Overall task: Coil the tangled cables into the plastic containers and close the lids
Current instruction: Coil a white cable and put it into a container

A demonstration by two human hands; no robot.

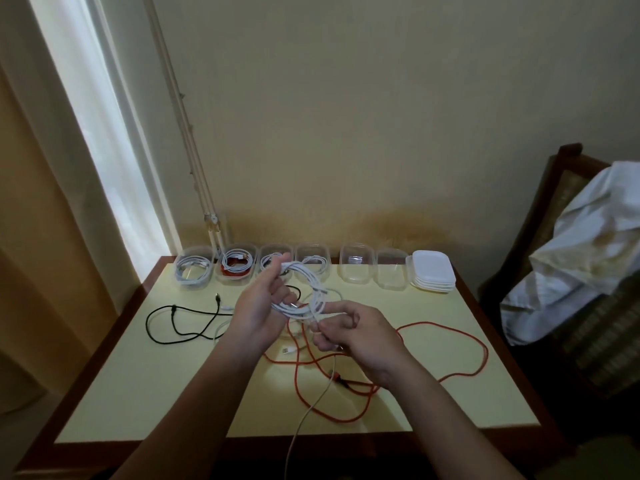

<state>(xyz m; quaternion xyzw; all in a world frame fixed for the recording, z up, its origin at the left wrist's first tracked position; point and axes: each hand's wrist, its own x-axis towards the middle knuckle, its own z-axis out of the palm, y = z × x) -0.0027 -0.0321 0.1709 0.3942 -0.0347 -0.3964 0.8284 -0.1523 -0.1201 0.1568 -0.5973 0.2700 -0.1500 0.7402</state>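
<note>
My left hand (258,308) holds a coil of white cable (306,289) up above the middle of the table. My right hand (356,336) pinches the same white cable at the coil's lower right; its loose tail (304,414) hangs down over the table's front edge. Along the far edge stand several clear plastic containers: the left ones (194,271) hold coiled cables, the two on the right (356,268) look empty. A stack of white lids (433,271) sits to their right. An orange cable (460,368) and a black cable (180,327) lie loose on the table.
The pale yellow table (138,393) has a dark wooden rim. A curtain and window are at the left. A wooden chair with white cloth (581,251) stands at the right. A thin pole (194,174) leans against the wall behind the containers.
</note>
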